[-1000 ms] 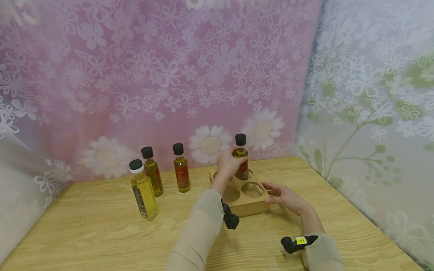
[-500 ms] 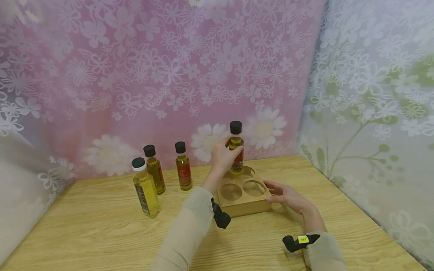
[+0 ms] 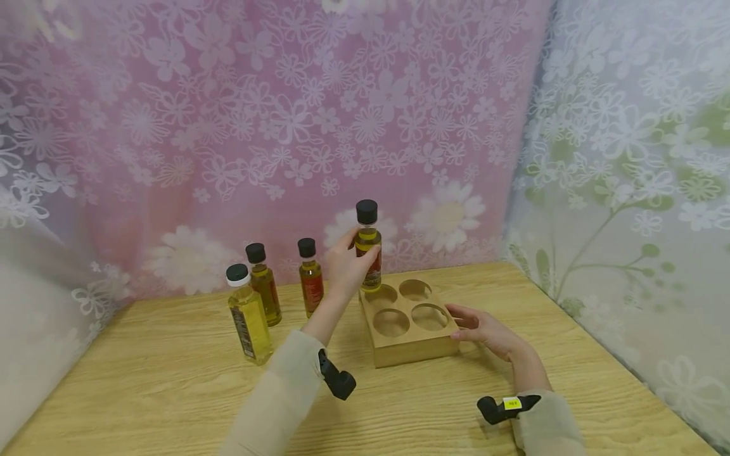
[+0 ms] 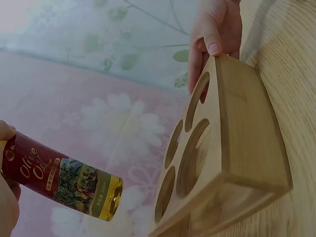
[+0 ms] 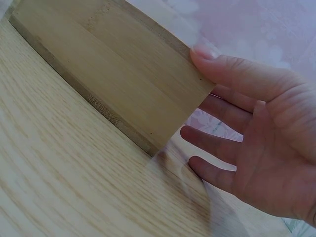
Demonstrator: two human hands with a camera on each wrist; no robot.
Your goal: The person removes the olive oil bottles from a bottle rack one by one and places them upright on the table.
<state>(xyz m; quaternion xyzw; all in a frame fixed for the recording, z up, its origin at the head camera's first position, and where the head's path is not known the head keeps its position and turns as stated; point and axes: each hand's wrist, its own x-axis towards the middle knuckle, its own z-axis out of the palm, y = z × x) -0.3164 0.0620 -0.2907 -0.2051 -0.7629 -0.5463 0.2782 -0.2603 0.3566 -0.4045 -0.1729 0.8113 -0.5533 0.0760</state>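
Observation:
In the head view my left hand (image 3: 345,266) grips a small olive oil bottle (image 3: 373,266) with a black cap and red label. The bottle is upright, its base just above the back-left hole of a wooden bottle holder (image 3: 416,351). In the left wrist view that bottle (image 4: 64,177) is apart from the holder (image 4: 252,118), and its label reads "Olive Oil". At the holder's right front corner my right hand (image 3: 485,332) holds on. Its thumb (image 5: 207,53) lies on the corner edge, with the index and middle fingers partly hidden behind the side.
Left of the holder stand two more black-capped oil bottles (image 3: 310,282) (image 3: 263,288) and a larger bottle of pale yellow oil (image 3: 251,323). A floral curtain (image 3: 285,126) hangs behind the wooden table (image 3: 171,380), another (image 3: 627,158) at its right.
My left hand has lifted the olive oil bottle out of the holder's back-right hole and carried it left over the back-left one. My right hand has stayed at the corner.

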